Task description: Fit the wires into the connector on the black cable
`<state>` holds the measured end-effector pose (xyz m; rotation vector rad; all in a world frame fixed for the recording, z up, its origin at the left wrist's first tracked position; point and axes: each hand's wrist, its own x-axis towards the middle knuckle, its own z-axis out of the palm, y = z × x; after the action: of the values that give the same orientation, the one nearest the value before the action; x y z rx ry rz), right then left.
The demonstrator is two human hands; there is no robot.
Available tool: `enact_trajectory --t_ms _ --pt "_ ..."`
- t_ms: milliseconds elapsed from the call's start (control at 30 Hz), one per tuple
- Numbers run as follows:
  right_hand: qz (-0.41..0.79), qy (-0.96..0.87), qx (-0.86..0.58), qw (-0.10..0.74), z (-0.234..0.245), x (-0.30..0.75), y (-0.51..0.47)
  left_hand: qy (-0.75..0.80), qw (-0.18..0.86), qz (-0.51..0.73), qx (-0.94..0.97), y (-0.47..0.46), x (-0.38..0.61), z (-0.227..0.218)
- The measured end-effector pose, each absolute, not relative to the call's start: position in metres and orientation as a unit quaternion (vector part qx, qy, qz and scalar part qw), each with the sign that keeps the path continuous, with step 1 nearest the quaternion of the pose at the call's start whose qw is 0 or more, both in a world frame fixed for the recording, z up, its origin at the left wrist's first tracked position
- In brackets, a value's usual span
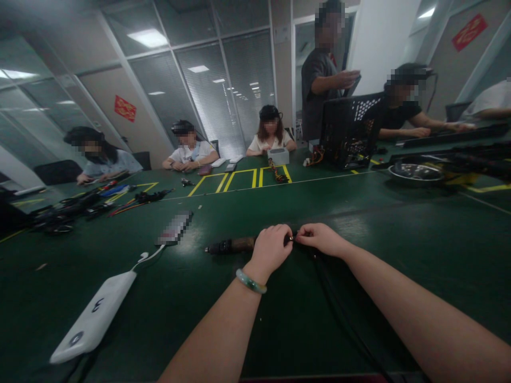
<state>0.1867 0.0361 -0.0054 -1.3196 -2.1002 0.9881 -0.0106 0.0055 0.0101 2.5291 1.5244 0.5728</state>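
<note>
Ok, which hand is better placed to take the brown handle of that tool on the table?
Left, probably. The left hand is closed over the tool beside its brown handle, which sticks out on that side. The right hand pinches at the cable end, farther away.

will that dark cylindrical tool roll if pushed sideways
Probably a little: the tool looks round and lies flat on the smooth green table. The black cable that seems to trail from it looks floppy and would likely drag and limit rolling.

Nothing is legible: the red sign on the left [125, 108], the red sign on the right [469, 32] and the marks on the white power bank [96, 318] are too blurred.
</note>
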Motion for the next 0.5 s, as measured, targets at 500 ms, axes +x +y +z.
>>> enact_trajectory --t_ms 500 --pt "0.348 -0.770 -0.478 0.239 -0.0092 0.1864 0.0388 0.491 0.061 0.217 0.841 0.0062 -0.0114 0.0087"
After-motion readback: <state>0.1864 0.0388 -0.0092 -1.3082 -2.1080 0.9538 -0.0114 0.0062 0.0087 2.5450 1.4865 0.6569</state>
